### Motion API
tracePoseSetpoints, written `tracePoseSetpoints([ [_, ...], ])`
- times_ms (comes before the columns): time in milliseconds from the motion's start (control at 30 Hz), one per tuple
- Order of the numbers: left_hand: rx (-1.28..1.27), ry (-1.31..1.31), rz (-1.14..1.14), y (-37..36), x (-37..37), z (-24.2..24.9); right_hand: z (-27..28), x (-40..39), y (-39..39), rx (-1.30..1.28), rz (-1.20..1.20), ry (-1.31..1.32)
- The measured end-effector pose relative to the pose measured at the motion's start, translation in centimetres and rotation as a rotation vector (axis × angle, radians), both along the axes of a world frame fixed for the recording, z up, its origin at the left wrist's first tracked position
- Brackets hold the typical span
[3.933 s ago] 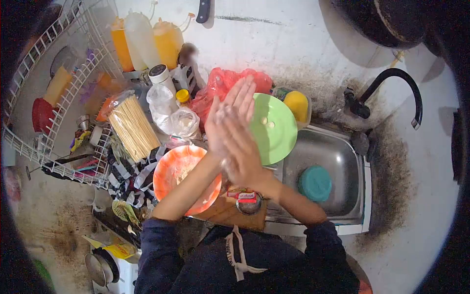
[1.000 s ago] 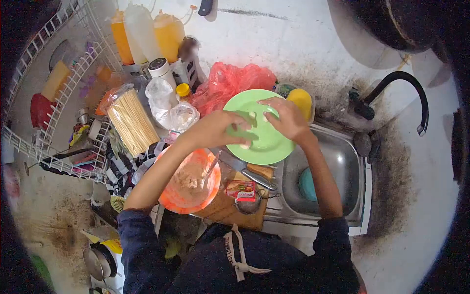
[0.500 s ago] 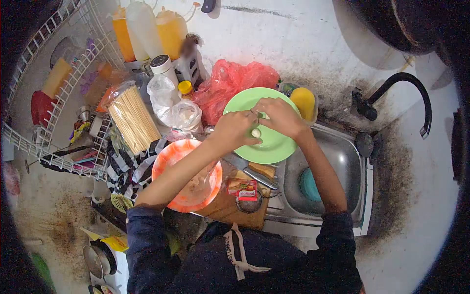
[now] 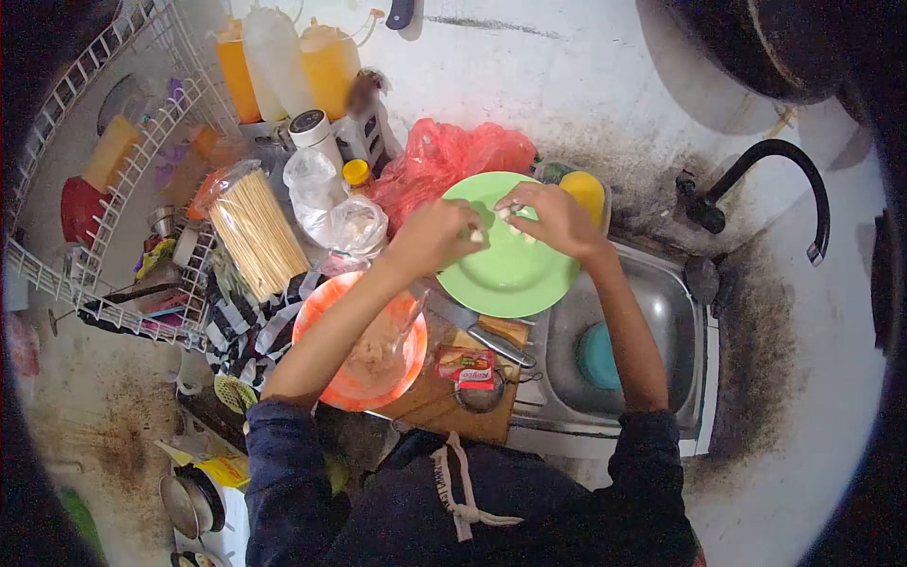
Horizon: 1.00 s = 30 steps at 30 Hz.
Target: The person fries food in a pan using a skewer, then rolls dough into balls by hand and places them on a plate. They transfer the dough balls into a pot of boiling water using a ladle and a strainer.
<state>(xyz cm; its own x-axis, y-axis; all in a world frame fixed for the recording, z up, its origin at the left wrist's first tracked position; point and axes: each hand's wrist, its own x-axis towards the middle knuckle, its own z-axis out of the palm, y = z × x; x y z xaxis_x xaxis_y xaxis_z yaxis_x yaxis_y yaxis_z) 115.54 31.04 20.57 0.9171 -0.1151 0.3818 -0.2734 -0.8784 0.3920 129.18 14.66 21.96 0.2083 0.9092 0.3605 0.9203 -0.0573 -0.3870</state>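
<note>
A light green plate [image 4: 510, 283] lies at the back of the counter, partly over the sink's edge. Over its left side, my left hand [image 4: 436, 236] is closed, a small whitish lump [image 4: 476, 234] pinched at its fingertips. My right hand [image 4: 556, 219] hangs over the upper right of the plate, fingers closed around a whitish bit [image 4: 505, 213]. Another pale bit [image 4: 529, 238] shows just under its thumb. What these soft-looking pieces are, I cannot tell. Below my left forearm, an orange-and-white bowl [image 4: 411, 364] holds a brownish-pink mixture and a clear utensil.
A knife [image 4: 501, 346], a red packet [image 4: 465, 367] and a small strainer [image 4: 480, 397] lie on the wooden board [image 4: 430, 408]. The steel sink [image 4: 652, 283] holds a teal bowl [image 4: 599, 357]. Behind the plate sits a red plastic bag [image 4: 444, 165]; skewers [image 4: 257, 231] are left.
My hands have moved apart from their meeting point over the plate, the left going left and slightly down. The whitish lump is now split between both hands.
</note>
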Motion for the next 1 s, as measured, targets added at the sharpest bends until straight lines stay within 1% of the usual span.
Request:
tracePoseSetpoints([
  [67, -0.054, 0.032, 0.038, 0.6, 0.5, 0.4, 0.1, -0.4, 0.2, -0.012, 0.016, -0.004],
  [167, -0.055, 0.055, 0.063, 1.0, 1.6, -0.8, -0.1, -0.8, 0.5, -0.085, -0.005, -0.082],
  [233, -0.046, 0.044, 0.061, 0.7, 1.6, -0.7, -0.7, -0.9, 0.8, -0.178, -0.03, -0.193],
  [367, -0.025, 0.029, 0.055, 0.2, 1.5, -0.4, -0.5, -1.7, 0.2, -0.161, -0.1, -0.185],
  [433, -0.028, 0.047, 0.066, 0.4, 1.6, -0.5, 0.1, -2.3, -0.6, -0.144, -0.16, -0.065],
  [467, -0.03, 0.064, 0.077, 0.4, 1.6, -0.6, 0.0, -2.2, -1.0, -0.144, -0.16, -0.065],
  [533, -0.069, 0.067, 0.058, 0.5, 1.5, -0.4, -0.2, -1.8, -1.9, -0.051, -0.168, -0.039],
  [567, -0.108, 0.071, 0.039, 0.6, 1.4, -0.4, -0.3, -1.8, -2.4, -0.052, -0.17, -0.039],
  [667, -0.073, 0.108, 0.061, 0.4, 1.2, 0.0, 0.0, -2.0, -3.1, -0.09, -0.185, -0.04],
  [700, -0.072, 0.107, 0.058, 0.5, 1.4, -0.3, 0.0, -2.0, -3.0, -0.139, -0.208, -0.012],
  [767, 0.027, -0.159, -0.055, 0.9, 1.8, -1.0, -0.1, -1.9, -3.0, -0.186, -0.232, 0.016],
  [800, 0.028, -0.161, -0.056, 0.8, 1.4, -0.4, -0.2, -1.9, -3.1, -0.14, -0.227, 0.013],
  [867, 0.107, -0.074, -0.049, 0.3, 0.0, 1.6, 0.0, -2.1, -3.3, -0.095, -0.222, 0.011],
  [900, 0.108, -0.074, -0.049, 0.2, -0.5, 1.9, 0.5, -2.3, -3.4, -0.066, -0.239, -0.016],
  [933, 0.127, -0.012, -0.062, 0.1, -0.9, 2.0, 0.7, -2.4, -3.4, -0.036, -0.255, -0.042],
  [967, 0.145, 0.051, -0.073, 0.1, -1.3, 2.0, 0.8, -2.3, -3.3, -0.035, -0.253, -0.04],
  [1000, 0.145, 0.053, -0.07, -0.3, -1.5, 1.9, 0.9, -2.1, -3.0, -0.105, -0.272, -0.061],
])
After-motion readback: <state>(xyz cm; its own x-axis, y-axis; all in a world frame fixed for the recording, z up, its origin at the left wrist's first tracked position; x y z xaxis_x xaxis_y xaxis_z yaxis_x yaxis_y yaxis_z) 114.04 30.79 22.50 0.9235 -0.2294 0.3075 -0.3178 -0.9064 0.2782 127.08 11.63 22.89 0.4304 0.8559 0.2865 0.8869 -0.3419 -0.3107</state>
